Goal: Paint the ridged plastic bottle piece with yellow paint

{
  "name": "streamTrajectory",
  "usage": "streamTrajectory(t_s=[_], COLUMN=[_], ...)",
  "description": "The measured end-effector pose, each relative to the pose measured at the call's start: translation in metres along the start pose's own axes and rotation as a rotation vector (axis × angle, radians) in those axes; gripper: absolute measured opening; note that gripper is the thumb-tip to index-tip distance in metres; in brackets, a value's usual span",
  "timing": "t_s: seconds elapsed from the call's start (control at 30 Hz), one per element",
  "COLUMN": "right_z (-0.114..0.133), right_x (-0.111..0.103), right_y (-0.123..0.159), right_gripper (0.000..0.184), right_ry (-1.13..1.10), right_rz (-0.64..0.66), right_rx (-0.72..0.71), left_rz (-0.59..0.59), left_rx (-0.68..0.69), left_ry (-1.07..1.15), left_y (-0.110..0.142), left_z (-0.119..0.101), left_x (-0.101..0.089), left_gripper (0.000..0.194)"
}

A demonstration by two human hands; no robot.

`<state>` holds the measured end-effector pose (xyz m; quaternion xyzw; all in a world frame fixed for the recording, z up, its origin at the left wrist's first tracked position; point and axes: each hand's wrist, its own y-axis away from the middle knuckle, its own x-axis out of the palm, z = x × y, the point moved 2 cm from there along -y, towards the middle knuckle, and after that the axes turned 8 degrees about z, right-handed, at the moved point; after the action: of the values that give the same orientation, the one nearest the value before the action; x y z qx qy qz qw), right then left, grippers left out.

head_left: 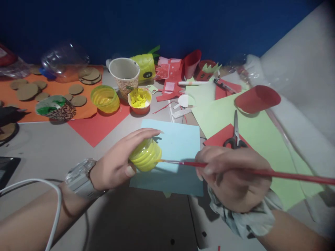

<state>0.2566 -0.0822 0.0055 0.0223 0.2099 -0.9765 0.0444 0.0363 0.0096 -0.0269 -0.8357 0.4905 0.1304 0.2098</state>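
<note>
My left hand (123, 155) is wrapped round a yellow-painted, ribbed piece of plastic bottle (146, 155), holding it tilted above a light blue sheet of paper (178, 146). In my right hand (232, 174) is a thin red paintbrush (288, 175), gripped like a pen. Its bristle tip touches the right side of the bottle piece. A small cup of yellow paint (140, 99) stands behind the blue sheet. Beside it is another yellow ribbed bottle piece (105, 99). Scissors with black handles (236, 130) lie just beyond my right hand.
Cardboard discs (27, 91) lie on orange paper at the left. A paper cup (125, 75) and a yellow figure with eyes (143, 66) stand at the back. Red cut-outs and a red curved piece (258, 99) lie around green paper (282, 146). A white cable (58, 205) crosses my left forearm.
</note>
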Motion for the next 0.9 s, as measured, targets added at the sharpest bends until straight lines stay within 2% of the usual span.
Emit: streamTrajectory(t_s=[0.1, 0.23, 0.4, 0.5, 0.6, 0.73, 0.9], right_z=[0.002, 0.006, 0.005, 0.001, -0.003, -0.005, -0.005], right_x=[-0.002, 0.001, 0.003, 0.006, 0.009, 0.012, 0.014], right_y=[-0.009, -0.017, -0.011, -0.006, -0.004, -0.003, -0.002], right_gripper=[0.019, 0.024, 0.020, 0.018, 0.022, 0.023, 0.020], right_ry=[-0.169, -0.287, -0.337, -0.396, -0.397, -0.328, -0.313], right_rz=[-0.124, -0.165, -0.122, -0.081, -0.076, -0.061, -0.020], right_rx=[-0.050, 0.015, 0.077, 0.187, 0.277, 0.265, 0.229], left_rz=[-0.052, -0.120, -0.153, -0.173, -0.143, -0.102, -0.097], left_rx=[-0.057, -0.058, -0.085, -0.085, -0.058, -0.038, -0.016], left_ry=[0.075, 0.152, 0.275, 0.224, 0.131, 0.039, 0.028], left_y=[0.003, 0.005, 0.004, 0.005, 0.005, 0.004, 0.001], left_z=[0.002, 0.004, 0.005, 0.005, 0.005, 0.002, -0.001], left_x=[0.001, 0.003, 0.005, 0.005, 0.004, 0.002, 0.000], left_gripper=[0.089, 0.084, 0.083, 0.084, 0.085, 0.082, 0.082])
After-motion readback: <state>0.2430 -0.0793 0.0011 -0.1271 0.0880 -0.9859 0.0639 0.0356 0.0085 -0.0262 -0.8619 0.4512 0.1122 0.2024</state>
